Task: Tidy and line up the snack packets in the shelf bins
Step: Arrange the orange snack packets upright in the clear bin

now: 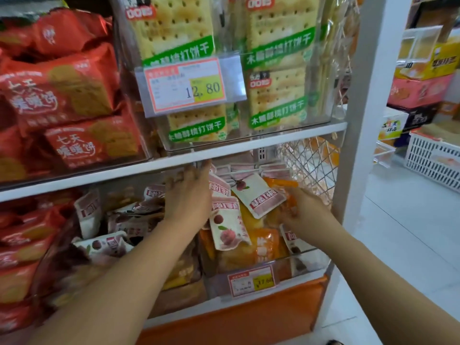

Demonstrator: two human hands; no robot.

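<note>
Red biscuit packets (69, 95): stacked in the upper bin out at 9 o'clock, and more red packs fill the bin below them.
Plum packets (109, 245): white with dark fruit, tumbled every which way in the lower bin at 8 o'clock.
Left hand (188, 195): right in the lower shelf, released, with fingers stretched straight up toward the shelf edge at its 12 o'clock and the palm against the upright packs behind.
Soda cracker packets (179, 28): green-banded and standing in the clear upper bin at 12 o'clock, with a 12.80 price tag (185, 85) clipped to the front.
Lychee packets (227, 227): white and pink, in the lower right bin between both hands. One leans at 6 o'clock of the left hand, and another lies tilted across the pile.
Orange packets (258, 247): underneath, filling that bin's front.
Clear bin (311, 260): carries a yellow price tag (251, 281) at 6 o'clock.
Right hand (302, 212): fingers curled, grasping an orange packet (280, 183) at the bin's right side. It's blurred, mind.
White post (358, 120): upright at 3 o'clock of the bins.
White basket (433, 155): on the floor far out at 3 o'clock, with stacked cartons (420, 90) above it.
</note>
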